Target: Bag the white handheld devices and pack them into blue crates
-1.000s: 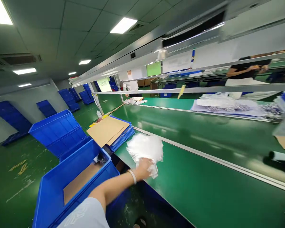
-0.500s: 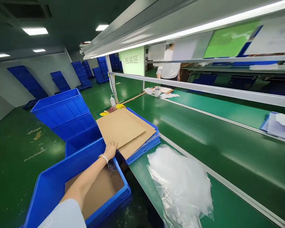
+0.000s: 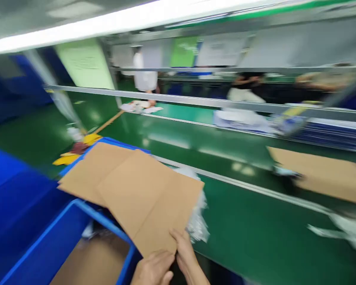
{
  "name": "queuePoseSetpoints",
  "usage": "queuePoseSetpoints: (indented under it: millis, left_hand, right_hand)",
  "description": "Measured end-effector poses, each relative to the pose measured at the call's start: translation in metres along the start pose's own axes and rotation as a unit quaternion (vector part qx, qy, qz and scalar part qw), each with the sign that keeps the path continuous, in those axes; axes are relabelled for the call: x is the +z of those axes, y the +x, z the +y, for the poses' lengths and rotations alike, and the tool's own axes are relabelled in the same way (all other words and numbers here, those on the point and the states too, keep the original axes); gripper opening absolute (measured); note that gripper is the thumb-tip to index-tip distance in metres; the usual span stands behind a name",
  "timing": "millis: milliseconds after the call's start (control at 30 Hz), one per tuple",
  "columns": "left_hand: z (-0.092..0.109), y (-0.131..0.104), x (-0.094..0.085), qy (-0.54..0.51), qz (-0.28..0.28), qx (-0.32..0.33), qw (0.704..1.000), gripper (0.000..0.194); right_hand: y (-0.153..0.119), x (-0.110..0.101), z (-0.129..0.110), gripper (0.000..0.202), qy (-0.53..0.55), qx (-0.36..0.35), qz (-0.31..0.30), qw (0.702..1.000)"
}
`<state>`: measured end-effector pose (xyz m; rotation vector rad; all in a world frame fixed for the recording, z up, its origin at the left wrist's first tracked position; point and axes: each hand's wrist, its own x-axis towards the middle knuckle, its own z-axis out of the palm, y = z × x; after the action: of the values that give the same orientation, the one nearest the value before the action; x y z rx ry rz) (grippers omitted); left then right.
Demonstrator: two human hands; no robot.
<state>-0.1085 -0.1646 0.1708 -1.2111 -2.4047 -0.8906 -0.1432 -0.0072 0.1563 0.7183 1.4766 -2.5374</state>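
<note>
**On the packing line, two hands meet at a sheet of cardboard**

Along the green conveyor table [image 3: 255,237], which runs from the near right to the far left of the blurred frame, we see the work gathered at its near left edge. To the left of the table stands a blue bin [image 3: 62,241], open at the top, with a brown cardboard liner [image 3: 91,265] lying flat on its floor. Just beyond it lies a stack of blue sheets [image 3: 112,141], topped by a lower cardboard sheet [image 3: 83,174]. Over that sheet, and partly over the bin's near corner, slants the flat cardboard sheet [image 3: 145,198] that we have in hand, its near corner pointing down at us.

At that corner our left hand [image 3: 152,271] curls under the board's near edge, fingers bent, though the blur keeps us from telling how firm the hold is. Our right hand [image 3: 187,257] lies just beside it, fingers extended and pressed along the board's near right edge, thumb towards the left hand; we cannot tell whether it pinches the board or only steadies it.

Right of the board, partly under it, a heap of clear plastic bags [image 3: 197,225] rests on the table. Further right another cardboard piece [image 3: 320,174] lies on the belt. At the far left, yellow scraps [image 3: 77,148] lie near the table's end. Beyond the rail [image 3: 195,102], a person in white [image 3: 145,73] and a person in dark clothing [image 3: 246,85] work at the far side.
</note>
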Motion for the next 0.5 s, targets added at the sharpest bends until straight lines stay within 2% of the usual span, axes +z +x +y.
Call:
queuePoseSetpoints:
  millis: [33, 100, 133, 200, 267, 333, 400, 500]
  left_hand:
    - [-0.002, -0.002, -0.004, -0.042, -0.018, 0.011, 0.999, 0.043]
    - [-0.022, 0.000, -0.007, -0.073, -0.022, -0.007, 0.997, 0.042]
    - [-0.036, 0.005, -0.004, -0.082, -0.027, -0.007, 0.996, 0.043]
    - [-0.065, 0.023, 0.011, -0.106, -0.047, 0.034, 0.993, 0.046]
    - [-0.083, 0.044, 0.032, -0.122, -0.071, 0.060, 0.988, 0.049]
    - [-0.087, 0.063, 0.053, -0.130, -0.103, 0.028, 0.986, 0.046]
    - [-0.078, 0.080, 0.076, -0.146, -0.138, -0.018, 0.979, 0.041]
    - [-0.037, 0.100, 0.115, -0.185, -0.192, -0.019, 0.964, 0.045]
  right_hand:
    - [-0.009, -0.016, -0.007, 0.053, 0.024, -0.011, 0.011, 1.000]
    - [-0.029, -0.059, -0.030, 0.056, 0.047, -0.050, 0.057, 0.996]
    - [-0.043, -0.086, -0.044, 0.059, 0.052, -0.079, 0.101, 0.990]
    - [-0.087, -0.148, -0.070, 0.062, 0.066, -0.139, 0.232, 0.960]
    - [-0.152, -0.209, -0.085, 0.063, 0.088, -0.193, 0.368, 0.905]
    - [-0.230, -0.262, -0.085, 0.065, 0.105, -0.236, 0.472, 0.843]
    - [-0.312, -0.307, -0.072, 0.072, 0.115, -0.267, 0.570, 0.769]
    - [-0.427, -0.360, -0.037, 0.079, 0.139, -0.259, 0.702, 0.649]
